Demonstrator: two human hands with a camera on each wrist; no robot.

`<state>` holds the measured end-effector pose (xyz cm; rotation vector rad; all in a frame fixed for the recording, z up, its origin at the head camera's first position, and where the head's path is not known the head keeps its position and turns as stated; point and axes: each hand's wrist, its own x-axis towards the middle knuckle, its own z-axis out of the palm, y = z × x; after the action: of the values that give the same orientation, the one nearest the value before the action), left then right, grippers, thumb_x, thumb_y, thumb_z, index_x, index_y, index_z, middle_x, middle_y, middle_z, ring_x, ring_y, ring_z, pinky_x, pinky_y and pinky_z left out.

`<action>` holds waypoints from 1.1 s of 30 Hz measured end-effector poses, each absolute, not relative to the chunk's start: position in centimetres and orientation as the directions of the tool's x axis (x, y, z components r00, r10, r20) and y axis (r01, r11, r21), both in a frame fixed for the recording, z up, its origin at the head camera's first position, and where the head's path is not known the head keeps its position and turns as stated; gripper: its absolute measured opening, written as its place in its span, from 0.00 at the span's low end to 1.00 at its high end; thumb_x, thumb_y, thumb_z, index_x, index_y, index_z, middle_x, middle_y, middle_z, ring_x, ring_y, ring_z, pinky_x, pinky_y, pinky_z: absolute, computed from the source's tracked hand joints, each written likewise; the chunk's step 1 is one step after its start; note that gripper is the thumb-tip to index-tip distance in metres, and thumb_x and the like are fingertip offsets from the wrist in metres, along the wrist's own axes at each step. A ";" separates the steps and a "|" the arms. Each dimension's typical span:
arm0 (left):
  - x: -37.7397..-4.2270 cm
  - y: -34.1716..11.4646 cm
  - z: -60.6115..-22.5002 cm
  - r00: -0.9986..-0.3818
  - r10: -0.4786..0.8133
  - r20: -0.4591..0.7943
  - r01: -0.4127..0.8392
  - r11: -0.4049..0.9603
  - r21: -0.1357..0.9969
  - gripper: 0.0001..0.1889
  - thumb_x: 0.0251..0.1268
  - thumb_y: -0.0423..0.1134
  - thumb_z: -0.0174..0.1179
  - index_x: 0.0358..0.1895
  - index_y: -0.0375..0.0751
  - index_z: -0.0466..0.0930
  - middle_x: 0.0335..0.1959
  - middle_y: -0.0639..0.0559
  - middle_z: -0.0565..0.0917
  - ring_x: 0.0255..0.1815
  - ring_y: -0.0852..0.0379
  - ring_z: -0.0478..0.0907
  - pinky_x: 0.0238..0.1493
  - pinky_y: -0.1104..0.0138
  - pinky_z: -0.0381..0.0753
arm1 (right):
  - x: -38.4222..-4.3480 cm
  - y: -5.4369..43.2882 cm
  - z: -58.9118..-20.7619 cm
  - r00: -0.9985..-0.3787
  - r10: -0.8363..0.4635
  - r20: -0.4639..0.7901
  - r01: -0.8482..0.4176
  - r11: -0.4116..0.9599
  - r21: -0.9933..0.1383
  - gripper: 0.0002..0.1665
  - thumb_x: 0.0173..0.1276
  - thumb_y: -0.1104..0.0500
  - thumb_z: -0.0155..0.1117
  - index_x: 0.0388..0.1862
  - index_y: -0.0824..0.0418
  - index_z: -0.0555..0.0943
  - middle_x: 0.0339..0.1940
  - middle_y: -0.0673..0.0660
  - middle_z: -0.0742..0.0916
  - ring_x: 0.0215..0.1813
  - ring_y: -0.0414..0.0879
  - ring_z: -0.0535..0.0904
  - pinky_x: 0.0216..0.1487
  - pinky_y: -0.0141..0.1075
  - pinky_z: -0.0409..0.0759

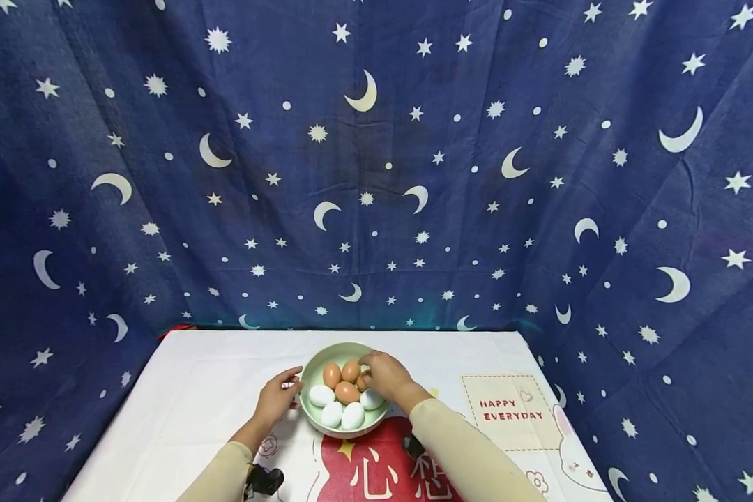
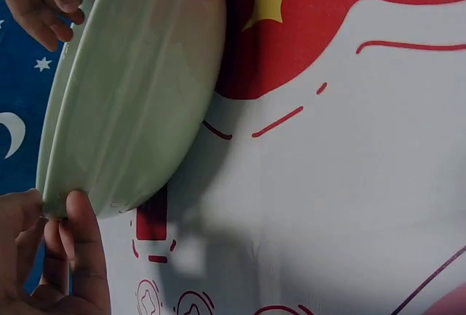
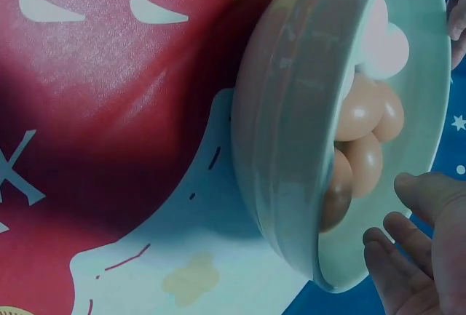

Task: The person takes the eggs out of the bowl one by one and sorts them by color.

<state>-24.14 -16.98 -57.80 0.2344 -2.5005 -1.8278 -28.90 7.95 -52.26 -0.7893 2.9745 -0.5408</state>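
Note:
A pale green bowl (image 1: 345, 350) stands on the table with brown eggs (image 1: 347, 392) toward its far side and white eggs (image 1: 331, 414) toward the near side. At the bowl's left edge is my left hand (image 1: 275, 401), its fingertips right at the rim and outer wall in the left wrist view. My right hand (image 1: 385, 375) reaches over the right rim, above a brown egg that it partly covers in the head view. The right wrist view shows the right thumb and fingers (image 3: 408, 246) spread apart, with nothing between them, beside the eggs.
A white patterned tablecloth (image 1: 226, 362) covers the table, with a red printed patch (image 1: 376, 464) in front of the bowl and a "Happy Everyday" print (image 1: 511, 411) at right. A dark blue curtain (image 1: 364, 174) with moons and stars hangs behind and at both sides.

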 end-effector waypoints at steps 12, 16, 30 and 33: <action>-23.9 -16.7 -58.1 -0.983 -0.179 -0.046 -0.096 0.281 0.955 0.20 0.67 0.30 0.59 0.61 0.30 0.76 0.45 0.38 0.79 0.31 0.56 0.82 0.25 0.67 0.89 | -29.3 7.9 -53.8 -0.876 -0.476 0.079 -0.468 0.795 -0.386 0.16 0.61 0.65 0.71 0.49 0.64 0.85 0.46 0.58 0.87 0.49 0.48 0.83 0.54 0.40 0.84; -23.9 -16.7 -58.1 -0.982 -0.182 -0.048 -0.098 0.278 0.956 0.20 0.67 0.31 0.59 0.61 0.31 0.76 0.45 0.39 0.79 0.34 0.56 0.81 0.26 0.68 0.89 | -29.6 8.0 -54.2 -0.880 -0.469 0.081 -0.464 0.807 -0.364 0.14 0.61 0.65 0.71 0.46 0.63 0.86 0.44 0.57 0.87 0.49 0.49 0.83 0.54 0.41 0.84; -24.0 -16.6 -58.4 -0.980 -0.188 -0.059 -0.112 0.285 0.952 0.20 0.67 0.31 0.59 0.62 0.32 0.76 0.46 0.39 0.80 0.36 0.57 0.81 0.28 0.68 0.90 | -29.7 7.7 -54.9 -0.844 -0.530 0.088 -0.534 0.811 -0.238 0.09 0.60 0.64 0.68 0.36 0.52 0.89 0.31 0.48 0.88 0.35 0.42 0.81 0.41 0.36 0.85; -23.9 -16.5 -58.3 -0.980 -0.188 -0.060 -0.113 0.285 0.952 0.20 0.67 0.30 0.59 0.62 0.32 0.76 0.46 0.39 0.80 0.35 0.57 0.80 0.27 0.68 0.90 | -29.6 7.7 -55.1 -0.853 -0.516 0.082 -0.521 0.827 -0.212 0.08 0.59 0.63 0.70 0.37 0.51 0.88 0.30 0.48 0.86 0.36 0.42 0.81 0.41 0.37 0.85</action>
<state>-23.92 -16.54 -58.28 0.2902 -2.4666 -1.8183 -29.64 7.66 -55.13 -0.8575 3.0231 -0.3602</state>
